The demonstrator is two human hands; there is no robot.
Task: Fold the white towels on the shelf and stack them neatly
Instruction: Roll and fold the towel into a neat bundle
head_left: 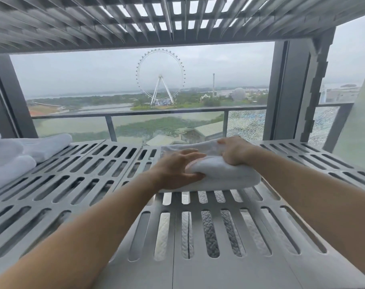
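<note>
A white towel (225,174) lies partly folded on the grey slotted shelf (77,184), right of centre. My left hand (177,167) holds its left end, thumb under the fold and fingers over the top. My right hand (234,151) grips the upper layer of the same towel, fingers curled into the cloth. More white towels (17,157) lie bunched at the shelf's far left edge, apart from both hands.
Another slotted shelf (135,19) hangs close overhead. A grey upright post (314,90) stands at the right rear corner. Behind the shelf is a window with a balcony railing (148,113). Something pale (360,126) fills the far right edge.
</note>
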